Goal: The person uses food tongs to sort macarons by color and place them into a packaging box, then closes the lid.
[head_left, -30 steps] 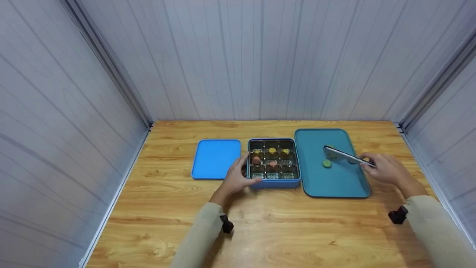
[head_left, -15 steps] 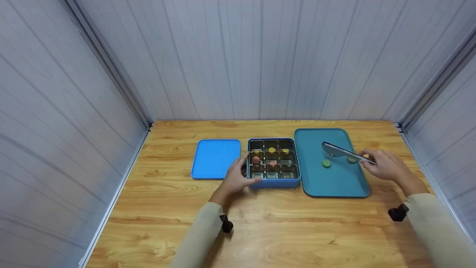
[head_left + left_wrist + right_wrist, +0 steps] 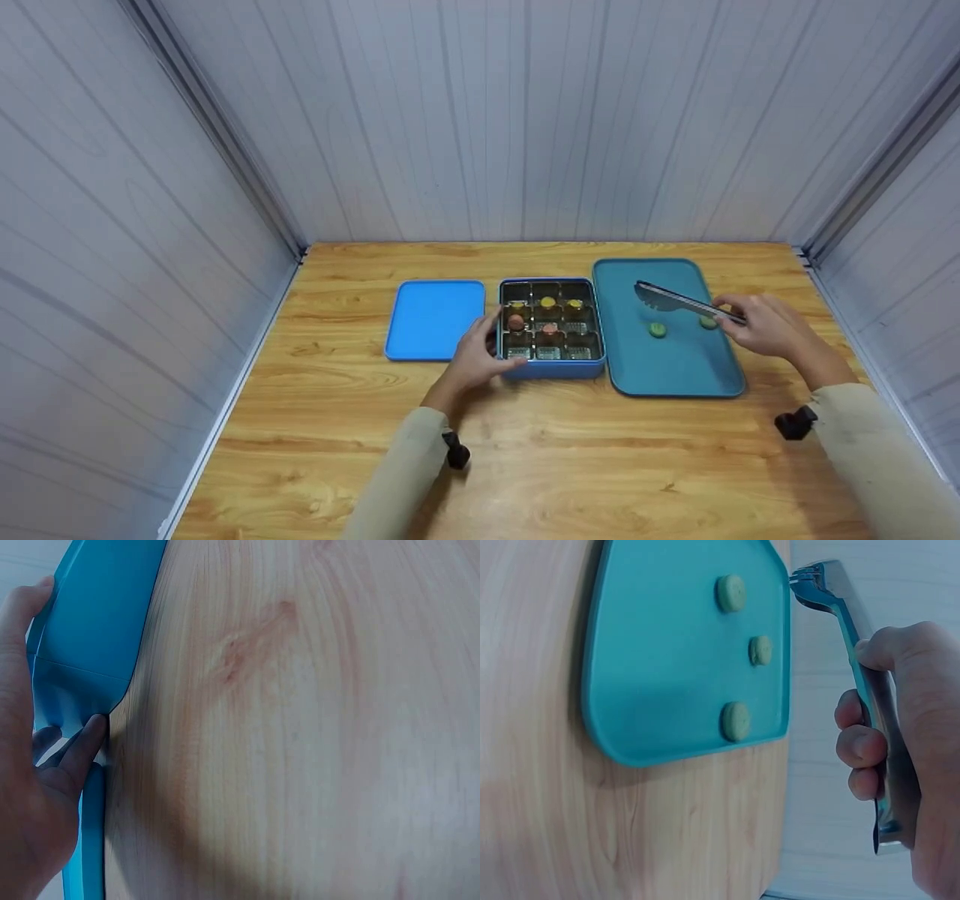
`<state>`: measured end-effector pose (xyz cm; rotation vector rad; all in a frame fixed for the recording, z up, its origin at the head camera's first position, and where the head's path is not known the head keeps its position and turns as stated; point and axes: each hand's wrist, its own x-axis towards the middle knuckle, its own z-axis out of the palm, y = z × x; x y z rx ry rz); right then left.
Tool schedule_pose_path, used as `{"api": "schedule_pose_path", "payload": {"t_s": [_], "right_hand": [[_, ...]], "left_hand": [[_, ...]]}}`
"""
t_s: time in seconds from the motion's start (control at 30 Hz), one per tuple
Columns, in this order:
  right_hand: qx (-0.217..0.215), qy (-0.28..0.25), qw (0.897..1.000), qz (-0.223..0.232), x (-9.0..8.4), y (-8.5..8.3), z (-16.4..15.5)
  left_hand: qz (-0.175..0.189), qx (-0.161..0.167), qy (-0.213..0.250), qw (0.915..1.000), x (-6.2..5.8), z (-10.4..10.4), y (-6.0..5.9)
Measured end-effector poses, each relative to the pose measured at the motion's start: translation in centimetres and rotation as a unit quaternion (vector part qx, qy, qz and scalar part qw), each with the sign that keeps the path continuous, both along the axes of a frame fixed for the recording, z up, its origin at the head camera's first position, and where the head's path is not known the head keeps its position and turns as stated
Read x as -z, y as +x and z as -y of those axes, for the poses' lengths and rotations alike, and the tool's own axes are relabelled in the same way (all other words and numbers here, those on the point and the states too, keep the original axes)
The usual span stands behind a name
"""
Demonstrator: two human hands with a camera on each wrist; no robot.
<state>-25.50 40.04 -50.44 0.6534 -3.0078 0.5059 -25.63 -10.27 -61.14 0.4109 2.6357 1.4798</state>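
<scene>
A blue tin box (image 3: 551,366) with a dark compartment insert holds several round sweets in yellow, orange and pink. My left hand (image 3: 491,346) grips its front left corner; the left wrist view shows the thumb and fingers (image 3: 82,746) on the blue box wall (image 3: 97,630). My right hand (image 3: 742,319) holds metal tongs (image 3: 675,300) above the teal tray (image 3: 675,375), tips pointing left with nothing between them. Green sweets (image 3: 658,329) (image 3: 707,322) lie on the tray. The right wrist view shows three green sweets (image 3: 735,721) on the tray (image 3: 667,690), with the tongs (image 3: 840,600) held above.
The box's blue lid (image 3: 433,319) lies flat just left of the box. All of this sits on a wooden table (image 3: 525,465) enclosed by grey panel walls at the back and both sides. A wide stretch of wood runs along the near edge.
My right hand has carried the tongs a little to the left and farther back over the tray. The left hand and the box have stayed put.
</scene>
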Motion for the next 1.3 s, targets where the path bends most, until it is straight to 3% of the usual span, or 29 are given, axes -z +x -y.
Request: {"api": "schedule_pose_path", "payload": {"t_s": [0.57, 1.03, 1.3], "right_hand": [[-0.028, -0.008, 0.999, -0.017, -0.8, -0.9, 3.1], [-0.039, -0.019, 0.999, -0.003, -1.4, -1.6, 6.4], [-0.066, -0.037, 0.997, -0.008, -1.3, -1.5, 7.9]], "left_hand": [[0.015, -0.009, -0.014, 0.9998, -0.1, 0.0, 0.1], [0.017, -0.010, -0.010, 0.9997, -0.4, 0.0, 0.2], [0.006, -0.008, -0.007, 0.9999, 0.2, 0.1, -0.2]]}}
